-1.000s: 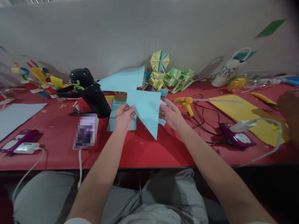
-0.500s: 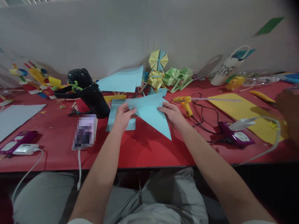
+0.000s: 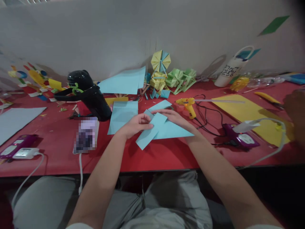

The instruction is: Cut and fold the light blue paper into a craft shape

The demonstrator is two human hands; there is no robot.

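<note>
left hand (image 3: 135, 124) pinches blue paper (image 3: 164, 128), steadying the fold | right hand (image 3: 175, 117) lies flat, open, pressing it onto red table (image 3: 166, 156)

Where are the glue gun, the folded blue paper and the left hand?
glue gun (image 3: 188, 104): head view, on its yellow body.
folded blue paper (image 3: 171, 131): head view, on the flat right part.
left hand (image 3: 136, 123): head view, on the back of the hand.

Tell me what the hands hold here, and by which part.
Both hands are on the folded light blue paper: the left hand pinches its folded flap, the right hand presses its upper edge to the red table.
</note>
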